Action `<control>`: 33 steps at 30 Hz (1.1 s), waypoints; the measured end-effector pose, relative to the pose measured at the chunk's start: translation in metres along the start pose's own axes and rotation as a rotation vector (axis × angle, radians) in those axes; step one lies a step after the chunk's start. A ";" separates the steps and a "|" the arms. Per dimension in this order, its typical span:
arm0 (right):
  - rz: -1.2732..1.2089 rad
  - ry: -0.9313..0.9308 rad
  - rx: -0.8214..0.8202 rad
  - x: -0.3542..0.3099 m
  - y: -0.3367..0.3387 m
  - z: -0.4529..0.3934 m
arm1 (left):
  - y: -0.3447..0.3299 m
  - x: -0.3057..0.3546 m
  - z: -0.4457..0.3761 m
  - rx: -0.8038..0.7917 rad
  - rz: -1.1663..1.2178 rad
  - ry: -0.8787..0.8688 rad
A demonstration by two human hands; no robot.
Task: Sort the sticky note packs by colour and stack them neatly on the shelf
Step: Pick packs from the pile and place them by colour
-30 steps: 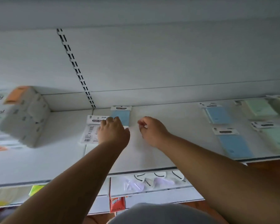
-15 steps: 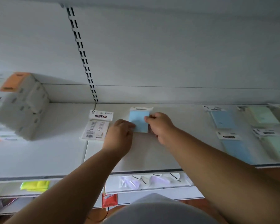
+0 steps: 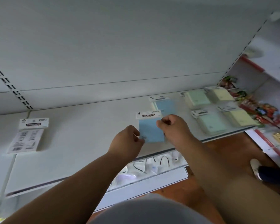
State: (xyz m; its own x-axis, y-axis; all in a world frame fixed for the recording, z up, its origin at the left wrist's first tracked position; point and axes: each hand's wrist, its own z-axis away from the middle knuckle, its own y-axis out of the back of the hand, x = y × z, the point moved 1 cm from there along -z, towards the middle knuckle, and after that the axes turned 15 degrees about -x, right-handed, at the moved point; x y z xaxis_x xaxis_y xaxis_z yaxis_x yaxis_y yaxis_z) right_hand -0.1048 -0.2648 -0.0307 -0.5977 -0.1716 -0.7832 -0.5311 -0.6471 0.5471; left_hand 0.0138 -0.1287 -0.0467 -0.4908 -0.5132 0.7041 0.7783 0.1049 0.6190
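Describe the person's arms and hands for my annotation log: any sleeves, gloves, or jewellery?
Both forearms are bare to the frame edge, with no sleeves visible. The left hand and right hand wear no gloves; no rings, watch or bracelets show. A grey garment covers the torso.

The white shelf [image 3: 81, 126] in front of me carries sticky note packs lying flat. At its left lies a pack turned printed side up [image 3: 28, 136]. Near the middle, the blue pack [image 3: 149, 129] sits between my hands, with another blue pack [image 3: 164, 105] just behind it. To the right lie two green packs [image 3: 196, 98] [image 3: 210, 124], one behind the other, and beyond them two yellow packs [image 3: 220, 93] [image 3: 239, 117] near the shelf's right end.
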 end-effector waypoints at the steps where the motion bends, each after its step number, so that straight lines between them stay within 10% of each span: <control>1: 0.049 -0.016 0.003 0.008 0.014 0.001 | -0.012 0.012 -0.005 -0.006 -0.013 0.009; 19: 0.605 0.145 -0.027 0.063 0.076 -0.017 | -0.090 0.082 -0.013 0.197 -0.107 0.227; 33: 0.516 0.394 -0.131 -0.052 -0.072 0.004 | 0.024 -0.035 0.050 0.342 -0.102 0.243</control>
State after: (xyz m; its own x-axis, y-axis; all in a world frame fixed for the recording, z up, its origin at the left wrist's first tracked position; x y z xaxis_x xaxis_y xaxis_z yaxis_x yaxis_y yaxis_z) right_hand -0.0380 -0.2065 -0.0284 -0.4783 -0.7264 -0.4935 -0.1432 -0.4899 0.8599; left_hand 0.0301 -0.0662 -0.0388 -0.4203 -0.7166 0.5566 0.5358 0.2991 0.7896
